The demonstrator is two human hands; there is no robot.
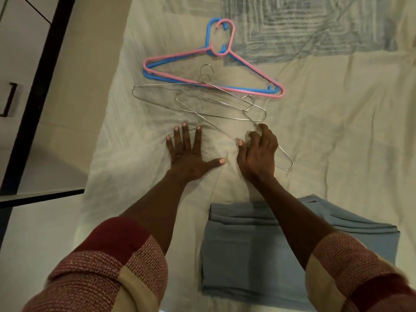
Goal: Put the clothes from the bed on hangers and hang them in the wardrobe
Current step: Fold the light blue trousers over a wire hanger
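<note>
left hand (189, 154) flat, fingers spread on bed (337, 131) | right hand (258, 152) fingers curled around wire hanger (225, 131) | folded blue clothes (247, 255) near

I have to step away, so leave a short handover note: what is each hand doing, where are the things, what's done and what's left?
Left hand: flat and spread on the bed sheet, holding nothing.
Right hand: fingers curling onto the nearest wire hanger.
Other wire hangers and the pink hanger on the blue hanger lie beyond.
Folded blue clothes lie nearest the person.
Done: nothing on hangers.
Left: everything.
</note>
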